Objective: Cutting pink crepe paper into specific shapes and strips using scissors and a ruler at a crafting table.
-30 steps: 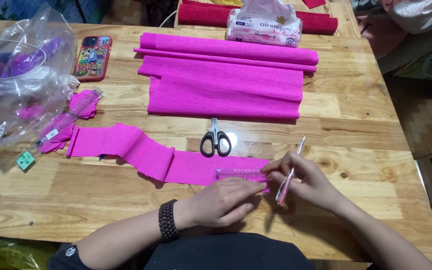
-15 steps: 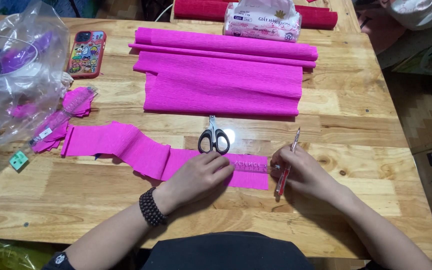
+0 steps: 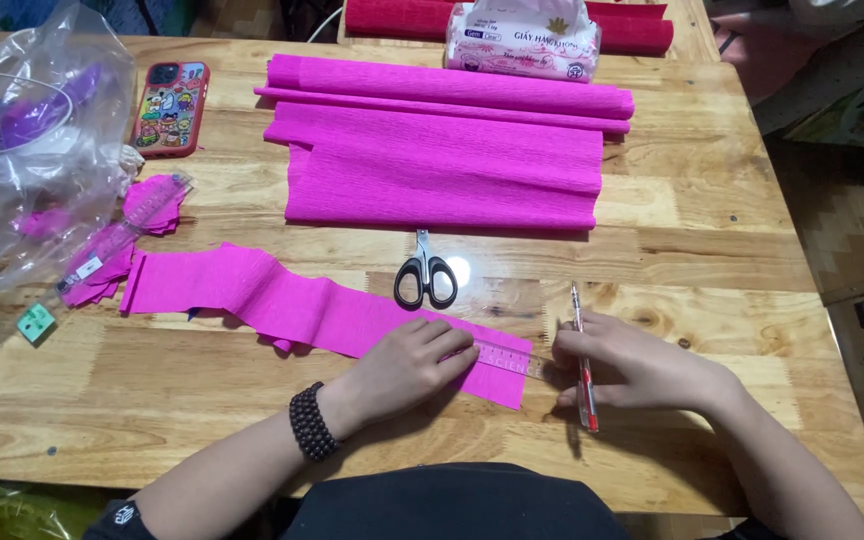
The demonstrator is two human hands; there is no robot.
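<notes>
Pink crepe paper pretty much everywhere on this wooden table (image 3: 672,250). Over at 9 o'clock there's a clear plastic bag (image 3: 37,150) with purple bits inside, a phone (image 3: 169,108) in a red case next to it, and a few small pink scraps (image 3: 147,205) that look already cut. Dead centre toward 12 o'clock sits the big folded crepe sheet (image 3: 442,165), with a tissue pack (image 3: 524,38) behind it and scissors (image 3: 426,272) lying closed just below.

The working piece is the long pink strip (image 3: 282,300) running from 9 o'clock down toward 6. The left hand (image 3: 407,365) is spread flat, pressing a clear ruler (image 3: 507,358) down on the strip's right end. At roughly 4 o'clock the right hand (image 3: 632,365) pinches a red pen (image 3: 582,360) in its fingers, tip near the ruler's end.

Progress-wise, I'd say it's the measuring and marking stage: strip is laid out, ruler set, but I can't see any drawn lines on it yet. Scissors aren't being touched, so the cutting of this strip looks like it's all left to do.
</notes>
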